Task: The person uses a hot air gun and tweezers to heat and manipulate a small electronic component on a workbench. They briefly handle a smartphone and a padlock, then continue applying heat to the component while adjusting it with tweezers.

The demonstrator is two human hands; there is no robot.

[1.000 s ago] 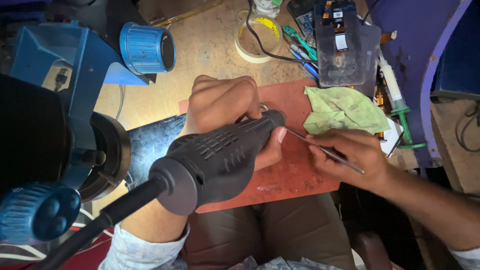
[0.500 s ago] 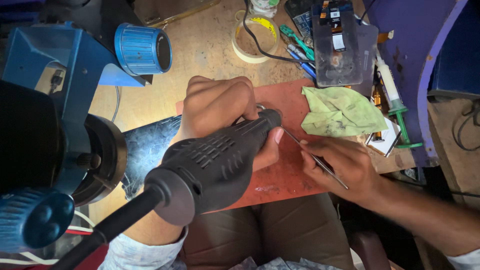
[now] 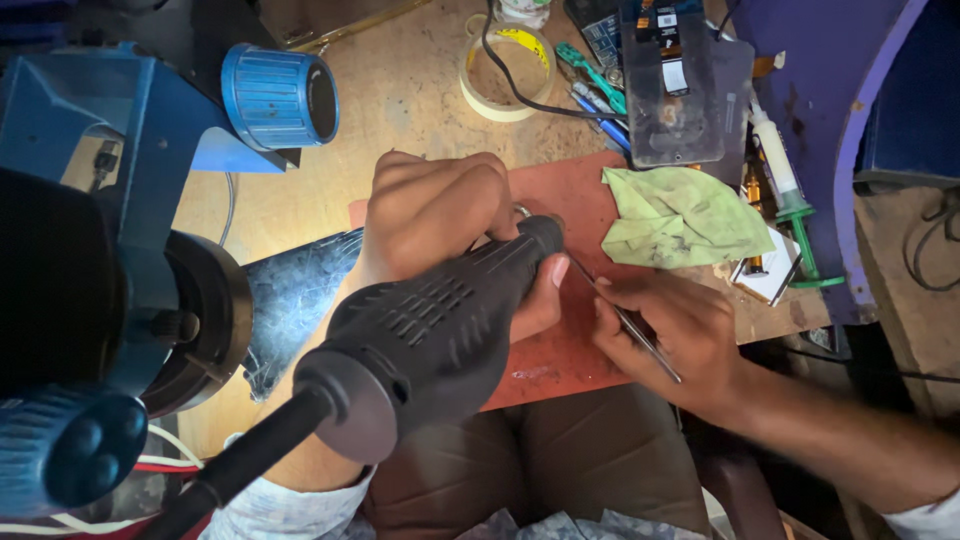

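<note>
Hot-air gun [image 3: 430, 330]: bulky, rigid; left hand [image 3: 440, 215] wraps its ribbed barrel, above the red mat [image 3: 560, 350].
Tweezers [image 3: 625, 320]: thin, springy, pinched in right hand [image 3: 675, 335] beside the nozzle.

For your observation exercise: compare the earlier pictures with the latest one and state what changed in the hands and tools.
The right hand drew in toward the left hand, its tweezers swinging steeper, tip near the nozzle of the black hot-air handpiece. Both grips held; nothing was let go. The green cloth, red mat and tape roll stayed put.
</note>
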